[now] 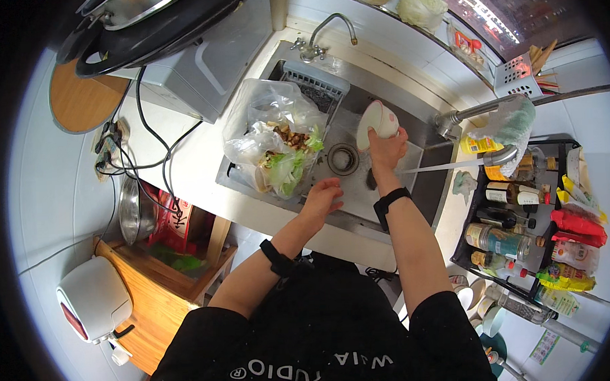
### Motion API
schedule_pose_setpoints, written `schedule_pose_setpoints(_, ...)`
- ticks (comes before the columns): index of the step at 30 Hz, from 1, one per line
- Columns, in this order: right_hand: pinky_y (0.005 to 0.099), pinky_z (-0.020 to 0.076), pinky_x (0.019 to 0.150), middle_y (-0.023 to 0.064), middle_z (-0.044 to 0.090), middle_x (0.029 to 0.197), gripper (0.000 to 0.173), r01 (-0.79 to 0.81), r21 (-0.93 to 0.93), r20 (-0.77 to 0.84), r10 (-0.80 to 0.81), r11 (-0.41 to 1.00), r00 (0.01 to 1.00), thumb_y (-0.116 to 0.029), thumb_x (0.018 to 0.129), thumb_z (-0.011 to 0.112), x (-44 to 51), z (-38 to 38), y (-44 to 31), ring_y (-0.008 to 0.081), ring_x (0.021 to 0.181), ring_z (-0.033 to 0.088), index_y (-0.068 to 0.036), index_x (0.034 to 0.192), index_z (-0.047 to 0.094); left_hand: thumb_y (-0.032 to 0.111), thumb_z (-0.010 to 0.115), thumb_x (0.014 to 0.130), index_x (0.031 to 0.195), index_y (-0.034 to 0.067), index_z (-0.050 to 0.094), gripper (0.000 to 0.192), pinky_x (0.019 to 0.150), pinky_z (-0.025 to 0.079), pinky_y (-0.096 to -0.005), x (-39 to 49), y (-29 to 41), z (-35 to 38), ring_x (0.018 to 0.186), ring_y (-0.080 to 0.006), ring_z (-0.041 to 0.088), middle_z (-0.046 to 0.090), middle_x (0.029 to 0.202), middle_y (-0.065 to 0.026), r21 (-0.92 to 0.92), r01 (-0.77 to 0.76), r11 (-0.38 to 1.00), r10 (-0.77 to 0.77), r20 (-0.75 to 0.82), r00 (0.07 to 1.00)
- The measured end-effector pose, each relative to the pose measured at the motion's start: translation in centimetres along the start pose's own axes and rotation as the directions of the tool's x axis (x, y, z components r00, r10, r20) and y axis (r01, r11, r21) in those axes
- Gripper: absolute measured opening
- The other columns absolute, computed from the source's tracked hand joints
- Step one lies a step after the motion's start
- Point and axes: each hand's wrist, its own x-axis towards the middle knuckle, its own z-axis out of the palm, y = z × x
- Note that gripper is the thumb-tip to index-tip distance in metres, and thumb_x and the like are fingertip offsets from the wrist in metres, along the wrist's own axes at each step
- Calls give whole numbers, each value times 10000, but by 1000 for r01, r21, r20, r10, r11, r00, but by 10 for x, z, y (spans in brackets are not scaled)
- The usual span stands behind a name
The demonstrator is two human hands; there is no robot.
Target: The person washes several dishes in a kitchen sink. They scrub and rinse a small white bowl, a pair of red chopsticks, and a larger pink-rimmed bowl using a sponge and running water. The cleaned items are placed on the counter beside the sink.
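Observation:
My right hand [388, 150] grips a white bowl [371, 122] with pink marks, tilted on its side over the stainless steel sink [409, 159]. Holding nothing, my left hand [324, 202] hovers above the sink's front edge, its fingers loosely apart. Between the hands and farther back is the round drain [342, 159]. A stream of water runs from the faucet head [500, 156] on the right towards my right wrist. To the left, a clear plastic bag [277, 108] with lettuce and brown food scraps sits over the sink's left side.
A grey plastic basket [316, 76] stands behind the bag. The curved tap [332, 23] rises at the back. A cloth [509, 123] hangs over the right faucet. Farther right is a black rack [543, 222] of bottles. Black cables [167, 150] cross the left counter.

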Motion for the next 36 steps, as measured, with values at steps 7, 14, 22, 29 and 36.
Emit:
schedule_pose_setpoints(7, 424, 444, 836, 164, 467, 1094, 723, 285, -157, -33, -293, 946, 956, -297, 639, 798, -16, -49, 12, 348, 1040, 464, -87, 1221, 425, 104, 561, 859, 1171, 70, 504, 319, 859, 461, -359, 0, 2, 11, 1048, -176, 513, 505, 1110, -36, 14, 21, 1000, -22, 58, 998)
schedule_pose_setpoints(14, 452, 428, 866, 151, 479, 1084, 702, 568, -407, 213, -531, 715, 821, -256, 570, 804, 11, -82, 52, 361, 1006, 495, -107, 1186, 502, 101, 549, 866, 1155, 83, 515, 291, 847, 468, -356, 5, 18, 15, 1015, -191, 555, 567, 1063, -38, 7, -69, 998, 68, 86, 994)
schedule_pose_setpoints(22, 459, 408, 864, 145, 507, 1066, 671, 769, -434, 586, -502, 469, 636, -256, 569, 792, 41, -83, 58, 334, 1057, 481, -149, 1173, 522, 104, 518, 890, 1181, 51, 497, 297, 904, 459, -374, 5, 28, 32, 1085, -217, 534, 537, 1159, -73, 64, -59, 996, 57, 30, 998)
schedule_pose_setpoints(29, 474, 448, 864, 148, 526, 1081, 711, 707, -449, 626, -373, 547, 685, -359, 537, 814, 76, -70, 51, 342, 1041, 512, -154, 1157, 533, 113, 524, 888, 1170, 53, 502, 290, 876, 458, -369, 3, 23, 34, 1071, -208, 537, 513, 1178, -92, 39, -79, 996, 79, 4, 997)
schedule_pose_setpoints(36, 408, 460, 902, 253, 476, 1260, 946, 151, -110, 677, -38, 982, 735, -531, 521, 777, 127, -69, 58, 387, 1119, 517, -18, 1243, 444, 95, 493, 888, 1198, 46, 483, 313, 889, 460, -372, 1, 39, 32, 1058, -210, 548, 537, 1143, -89, -32, -148, 988, 146, -54, 988)
